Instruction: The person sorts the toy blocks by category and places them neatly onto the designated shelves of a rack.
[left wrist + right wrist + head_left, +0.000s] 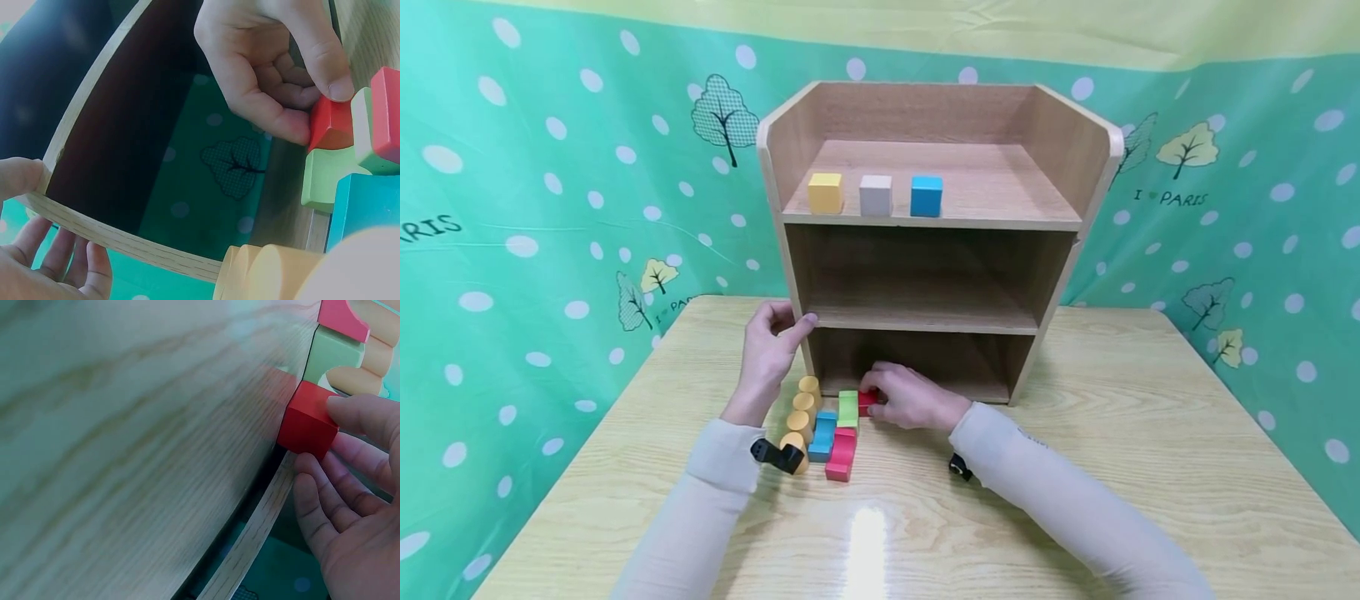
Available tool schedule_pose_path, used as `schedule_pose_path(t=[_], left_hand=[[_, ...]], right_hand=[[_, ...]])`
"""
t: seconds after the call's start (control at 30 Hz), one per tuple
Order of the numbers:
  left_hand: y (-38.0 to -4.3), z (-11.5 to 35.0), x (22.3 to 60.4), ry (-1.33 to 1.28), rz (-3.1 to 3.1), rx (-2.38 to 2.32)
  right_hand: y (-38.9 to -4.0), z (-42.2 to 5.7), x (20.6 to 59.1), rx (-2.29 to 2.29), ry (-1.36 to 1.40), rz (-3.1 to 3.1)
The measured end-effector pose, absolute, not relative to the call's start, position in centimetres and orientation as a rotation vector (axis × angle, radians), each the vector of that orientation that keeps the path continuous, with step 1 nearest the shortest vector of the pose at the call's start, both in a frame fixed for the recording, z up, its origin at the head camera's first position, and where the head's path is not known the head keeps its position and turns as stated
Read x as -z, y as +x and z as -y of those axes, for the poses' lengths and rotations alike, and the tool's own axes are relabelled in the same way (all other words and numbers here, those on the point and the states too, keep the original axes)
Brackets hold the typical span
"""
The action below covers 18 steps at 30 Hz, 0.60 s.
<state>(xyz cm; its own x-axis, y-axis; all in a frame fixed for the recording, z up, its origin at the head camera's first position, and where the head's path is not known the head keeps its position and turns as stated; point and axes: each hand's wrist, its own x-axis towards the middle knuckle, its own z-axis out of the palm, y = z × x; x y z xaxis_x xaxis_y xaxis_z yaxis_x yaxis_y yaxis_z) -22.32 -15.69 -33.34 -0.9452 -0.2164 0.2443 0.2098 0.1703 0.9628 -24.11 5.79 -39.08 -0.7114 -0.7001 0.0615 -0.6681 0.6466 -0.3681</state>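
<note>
My right hand [915,397] pinches a red cube [309,419] between thumb and fingers, low down at the front of the wooden shelf [929,223]. Right beside that cube is a light green block [847,408] with a curved notch. At the shelf's left side panel, my left hand [769,350] grips the edge near the middle board, thumb at the front and fingers round the outer side. Blue [823,435] and pinkish-red [842,454] notched blocks lie on the table between my hands. Several yellowish cylinders [800,425] stand in a row by my left wrist.
On the shelf's top board sit a yellow cube [825,194], a grey-white cube [876,196] and a blue cube [927,197]. The wooden table [1120,467] reaches back to a green dotted curtain [550,250].
</note>
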Motion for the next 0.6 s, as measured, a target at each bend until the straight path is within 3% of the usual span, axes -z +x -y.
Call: schedule_pose_path(t=[0.6], left_hand=[[-22.3,15.68,33.33,-0.003,2.11,1.839]], right_hand=[[-23.63,-5.97,38.86,0.589,-1.137,-2.77]])
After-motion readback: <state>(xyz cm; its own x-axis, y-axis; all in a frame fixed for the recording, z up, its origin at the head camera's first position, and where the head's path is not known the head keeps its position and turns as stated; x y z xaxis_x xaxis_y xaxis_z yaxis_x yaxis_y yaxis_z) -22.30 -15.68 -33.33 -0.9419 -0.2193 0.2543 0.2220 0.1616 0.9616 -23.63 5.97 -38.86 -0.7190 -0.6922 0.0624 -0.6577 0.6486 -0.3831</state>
